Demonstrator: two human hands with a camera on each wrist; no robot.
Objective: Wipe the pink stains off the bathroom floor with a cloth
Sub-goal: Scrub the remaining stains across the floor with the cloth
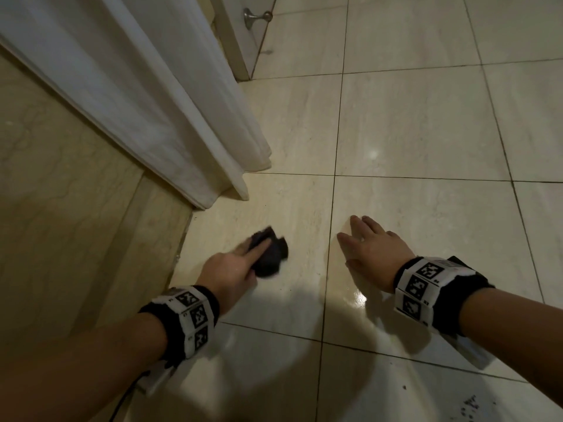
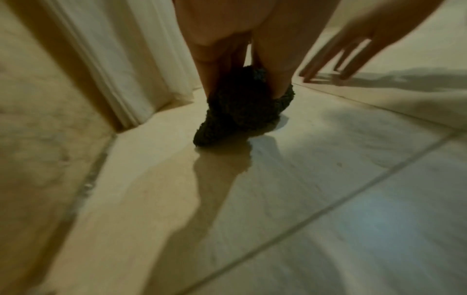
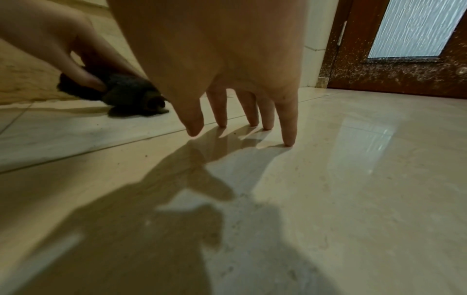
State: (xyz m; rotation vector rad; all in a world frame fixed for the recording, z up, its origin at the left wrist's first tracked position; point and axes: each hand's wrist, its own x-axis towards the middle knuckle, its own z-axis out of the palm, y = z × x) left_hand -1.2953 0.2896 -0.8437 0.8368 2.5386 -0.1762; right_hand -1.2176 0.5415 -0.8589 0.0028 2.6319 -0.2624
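A dark, crumpled cloth (image 1: 271, 254) (image 2: 240, 111) (image 3: 126, 91) lies on the glossy cream floor tile (image 1: 289, 300) near the foot of a white door frame. My left hand (image 1: 234, 266) (image 2: 227, 59) grips the cloth between thumb and fingers and presses it on the tile. My right hand (image 1: 368, 242) (image 3: 242, 111) is on the neighbouring tile to the right, fingers straight and spread, fingertips touching the floor. It holds nothing. I cannot make out any pink stain on the tiles.
The white door frame (image 1: 182, 117) stands just beyond the cloth, beside a beige marble wall (image 1: 61, 208) on the left. A metal doorstop (image 1: 256, 18) is at the far top. A brown door with frosted glass (image 3: 404, 59) stands ahead. Dark specks (image 1: 469, 403) lie at the bottom right.
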